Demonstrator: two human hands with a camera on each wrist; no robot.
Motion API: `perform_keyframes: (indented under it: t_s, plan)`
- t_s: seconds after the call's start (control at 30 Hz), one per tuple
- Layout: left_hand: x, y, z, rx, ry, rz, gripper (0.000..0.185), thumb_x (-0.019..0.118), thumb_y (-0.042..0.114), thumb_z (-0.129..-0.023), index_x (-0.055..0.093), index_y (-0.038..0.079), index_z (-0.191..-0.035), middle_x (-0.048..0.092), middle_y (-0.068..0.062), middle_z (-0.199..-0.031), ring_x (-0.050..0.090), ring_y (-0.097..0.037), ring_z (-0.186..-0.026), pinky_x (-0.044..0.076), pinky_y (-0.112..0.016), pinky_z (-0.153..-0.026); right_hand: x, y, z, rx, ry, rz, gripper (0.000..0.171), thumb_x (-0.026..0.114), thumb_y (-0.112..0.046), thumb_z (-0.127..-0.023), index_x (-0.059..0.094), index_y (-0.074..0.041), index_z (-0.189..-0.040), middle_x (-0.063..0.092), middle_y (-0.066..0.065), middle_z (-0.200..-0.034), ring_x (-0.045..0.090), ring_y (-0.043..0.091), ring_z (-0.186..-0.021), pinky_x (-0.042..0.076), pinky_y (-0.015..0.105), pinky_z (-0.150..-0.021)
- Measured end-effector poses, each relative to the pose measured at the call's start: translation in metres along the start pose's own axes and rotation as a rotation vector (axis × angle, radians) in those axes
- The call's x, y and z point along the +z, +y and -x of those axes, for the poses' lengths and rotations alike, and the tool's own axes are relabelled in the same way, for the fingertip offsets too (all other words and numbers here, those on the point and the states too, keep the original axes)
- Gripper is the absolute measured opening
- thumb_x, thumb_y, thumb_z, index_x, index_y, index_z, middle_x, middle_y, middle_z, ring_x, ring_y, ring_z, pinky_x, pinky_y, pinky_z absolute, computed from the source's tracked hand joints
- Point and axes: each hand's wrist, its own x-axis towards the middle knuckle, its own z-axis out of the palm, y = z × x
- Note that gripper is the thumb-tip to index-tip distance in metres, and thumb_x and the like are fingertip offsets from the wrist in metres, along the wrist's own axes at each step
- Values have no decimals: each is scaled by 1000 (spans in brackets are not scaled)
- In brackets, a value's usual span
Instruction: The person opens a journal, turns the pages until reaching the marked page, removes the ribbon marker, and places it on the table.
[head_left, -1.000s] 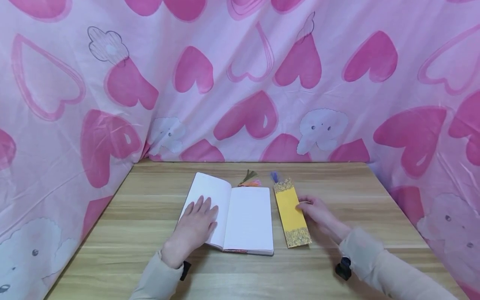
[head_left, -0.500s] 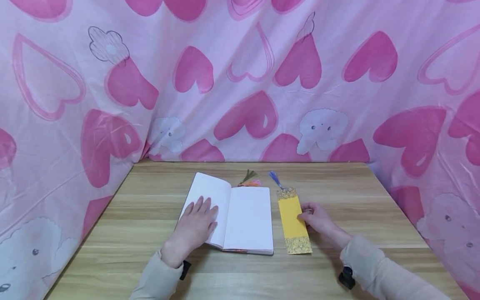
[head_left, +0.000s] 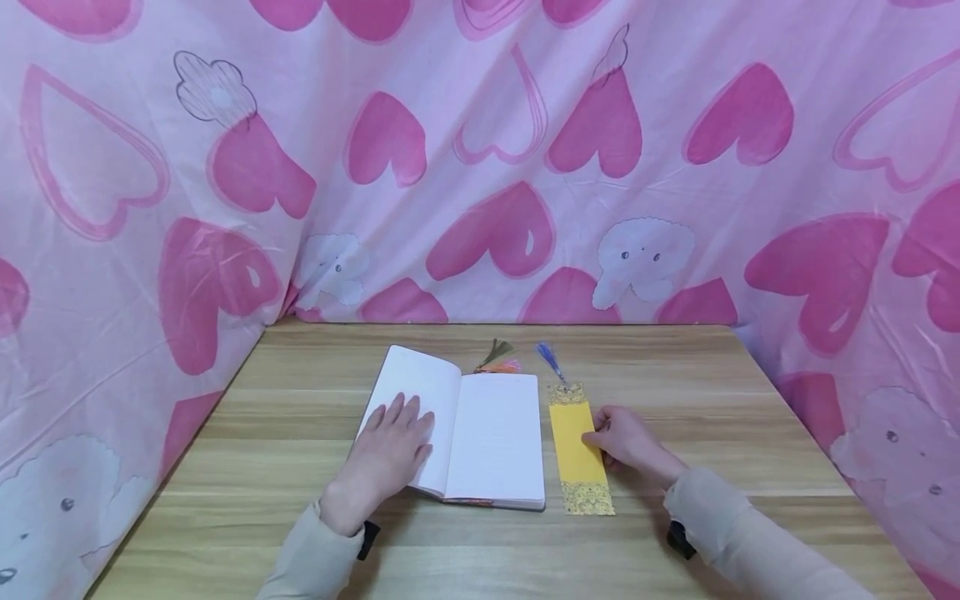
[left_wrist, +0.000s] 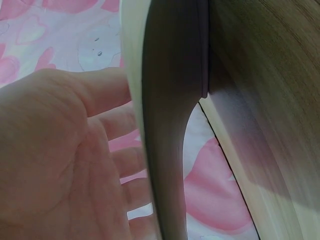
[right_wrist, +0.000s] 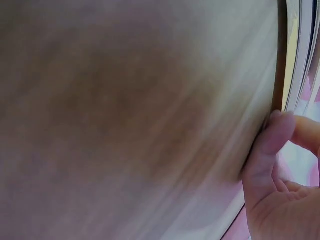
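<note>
An open notebook (head_left: 497, 442) with blank white pages lies on the wooden table. My left hand (head_left: 386, 454) rests on its left page, fingers straight and slightly spread; the left wrist view shows the same hand (left_wrist: 65, 150) against the page's edge. To the right of the notebook, my right hand (head_left: 633, 437) pinches a yellow bookmark (head_left: 572, 454) by its right long edge, between thumb and fingers. Gold lace patterns cover both ends of the bookmark, and a blue tassel (head_left: 550, 360) trails from its far end. In the right wrist view the bookmark shows as a thin edge.
Green and orange-pink tassels (head_left: 498, 365) stick out beyond the notebook's top edge; whatever they hang from is hidden. The table (head_left: 300, 367) reaches back to a pink curtain (head_left: 480, 233) with hearts, which also stands along both sides.
My right hand has drawn the bookmark toward me, then a little left. Its tassel now stretches out behind it. The left hand stays on the page.
</note>
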Motion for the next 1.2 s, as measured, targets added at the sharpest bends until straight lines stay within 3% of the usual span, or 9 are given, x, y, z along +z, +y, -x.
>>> perform_keyframes:
  t_s: [0.2,0.53,0.9,1.1,1.2]
  plan:
    - [0,0,0,6,13,5,49,61,32,-96,55,7,-138,41,-22,-148,30,-42,-139,24,-58,-111,0,-3,-1,37,-29,-3,20,71,-14,-88,54,-4,-92,60,9,-73,54,18,-56,49,29,-50]
    - [1,0,-1,2,20,-3,47,60,32,-97,56,8,-137,42,-21,-147,32,-41,-139,24,-59,-111,2,5,-5,21,-31,-37,27,71,-14,-88,49,-3,-98,57,10,-74,52,18,-54,47,28,-48]
    - [0,0,-1,-4,31,-29,49,61,33,-96,55,8,-138,43,-21,-147,33,-41,-138,26,-59,-110,-12,3,1,-45,-107,-172,44,64,-37,-94,43,0,-108,54,13,-78,54,21,-59,53,34,-53]
    - [1,1,0,-6,22,-18,48,60,32,-96,55,8,-137,43,-22,-146,33,-43,-138,26,-60,-110,-11,-2,7,-59,-118,-119,40,64,-30,-95,46,0,-113,55,14,-85,56,22,-61,55,36,-56]
    - [1,2,0,-5,18,-14,48,60,32,-97,55,8,-138,43,-22,-146,33,-44,-138,26,-60,-109,-8,-10,10,-112,-85,-2,39,66,-28,-94,48,-2,-118,57,10,-85,54,21,-63,51,33,-56]
